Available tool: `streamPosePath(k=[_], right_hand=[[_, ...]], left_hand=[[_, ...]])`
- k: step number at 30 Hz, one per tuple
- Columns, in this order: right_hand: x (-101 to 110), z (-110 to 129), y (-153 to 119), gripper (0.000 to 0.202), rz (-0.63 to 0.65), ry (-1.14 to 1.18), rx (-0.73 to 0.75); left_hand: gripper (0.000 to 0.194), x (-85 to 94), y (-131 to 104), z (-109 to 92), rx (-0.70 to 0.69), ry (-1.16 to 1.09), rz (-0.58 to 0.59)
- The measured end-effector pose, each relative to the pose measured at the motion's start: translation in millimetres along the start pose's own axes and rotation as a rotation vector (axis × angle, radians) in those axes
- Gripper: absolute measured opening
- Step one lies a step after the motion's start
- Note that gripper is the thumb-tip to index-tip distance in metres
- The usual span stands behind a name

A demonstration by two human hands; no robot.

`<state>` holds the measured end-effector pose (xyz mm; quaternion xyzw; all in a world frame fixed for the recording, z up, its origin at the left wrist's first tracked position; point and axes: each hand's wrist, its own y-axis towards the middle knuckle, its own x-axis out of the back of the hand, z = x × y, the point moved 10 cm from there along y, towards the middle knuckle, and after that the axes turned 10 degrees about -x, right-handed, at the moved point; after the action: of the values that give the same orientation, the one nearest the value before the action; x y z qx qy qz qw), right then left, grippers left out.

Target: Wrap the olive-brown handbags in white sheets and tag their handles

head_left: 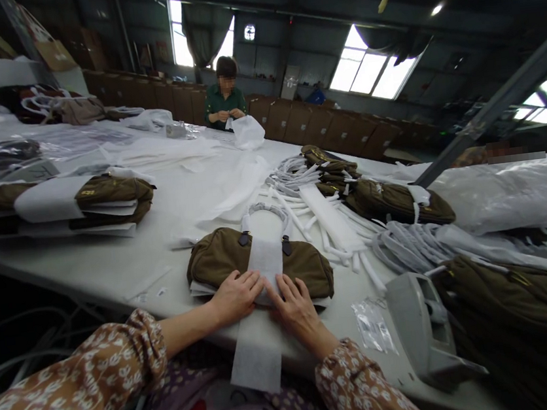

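An olive-brown handbag (pixel 220 254) lies at the near edge of the white table, its handle wrapped in clear-white material and pointing away from me. A white paper-like strip (pixel 264 256) crosses the bag's middle; a length of similar strip (pixel 256 363) hangs over the table edge. My left hand (pixel 238 296) rests on the strip and the bag's near side, fingers flat and stretched. Beside it, my right hand (pixel 295 304) lies with fingers spread on the strip and bag, the index fingers close together. White sheets show under the bag.
Wrapped olive bags (pixel 109 197) are stacked at left. White tubes (pixel 328 225), more olive bags (pixel 381 199) and a grey tape dispenser (pixel 418 326) stand at right, near a small clear packet (pixel 373 326). A person (pixel 224 98) works across the table (pixel 171 177).
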<state>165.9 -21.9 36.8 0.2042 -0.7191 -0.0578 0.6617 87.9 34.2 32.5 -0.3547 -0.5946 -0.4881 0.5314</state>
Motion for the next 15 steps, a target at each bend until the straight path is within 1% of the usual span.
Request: streamPosePath(k=[1, 3, 5, 6, 7, 8, 9, 10, 11, 13, 15], right_hand=[[6.9, 2.5, -11.7, 0.059, 0.070, 0.052, 0.039], [16.6, 16.3, -41.2, 0.066, 0.233, 0.162, 0.161], [18.9, 33.4, -66.6, 0.074, 0.360, 0.263, 0.249], [17.1, 39.8, -72.7, 0.074, 0.387, 0.302, 0.254], [13.9, 43.7, -73.3, 0.067, 0.388, 0.331, 0.230], [11.0, 45.2, -69.1, 0.054, 0.363, 0.356, 0.189], [9.6, 44.2, -61.6, 0.039, 0.319, 0.378, 0.139], [10.0, 42.6, -53.1, 0.028, 0.276, 0.397, 0.103], [12.1, 41.8, -45.2, 0.025, 0.249, 0.412, 0.096], [20.3, 41.1, -34.7, 0.031, 0.251, 0.423, 0.151], [27.1, 39.7, -34.0, 0.047, 0.321, 0.403, 0.240]], left_hand=[[0.057, 0.1, -0.1, -0.3, 0.002, 0.000, -0.004], [0.058, -0.6, -0.1, -0.8, 0.002, -0.003, -0.009], [0.059, -2.4, 0.2, -1.1, -0.004, -0.005, -0.008], [0.060, -3.6, 0.4, -1.1, -0.008, -0.004, -0.006], [0.060, -4.7, 0.5, -1.1, -0.013, -0.001, -0.006], [0.060, -5.6, 0.6, -0.9, -0.015, 0.005, -0.007], [0.060, -6.2, 0.6, -0.5, -0.015, 0.013, -0.008], [0.060, -6.7, 0.5, -0.1, -0.016, 0.021, -0.008], [0.060, -6.9, 0.5, 0.3, -0.015, 0.029, -0.009], [0.059, -6.6, 0.4, 1.0, -0.013, 0.040, -0.012], [0.059, -5.8, 0.6, 1.1, -0.011, 0.040, -0.017]])
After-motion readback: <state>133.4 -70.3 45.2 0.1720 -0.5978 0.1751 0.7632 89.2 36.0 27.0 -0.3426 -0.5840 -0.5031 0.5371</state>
